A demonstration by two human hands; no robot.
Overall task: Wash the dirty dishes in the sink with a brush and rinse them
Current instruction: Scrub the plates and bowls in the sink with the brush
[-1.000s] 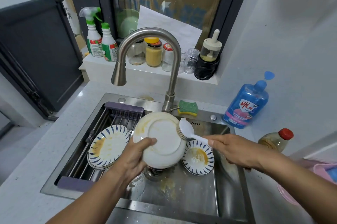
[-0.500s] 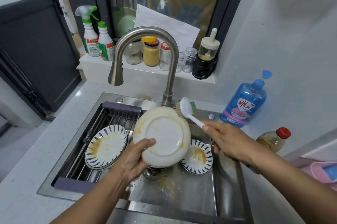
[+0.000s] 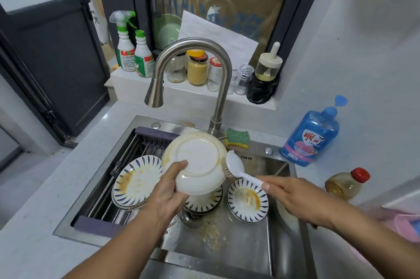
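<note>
Plate: the white plate (image 3: 195, 160) is held over the sink (image 3: 238, 253), underside turned up, rim smeared yellow.
Left grip: the left hand (image 3: 169, 190) is clamped on the plate's lower-left edge, with the thumb laid across the underside.
Right grip: the right hand (image 3: 295, 197) is closed round the brush (image 3: 236, 166) handle.
Axis: the brush is laid from the right hand up and leftward, with its bristles pressed against the plate's right rim.
Next move: a sweep along the rim is judged to be called for.
</note>
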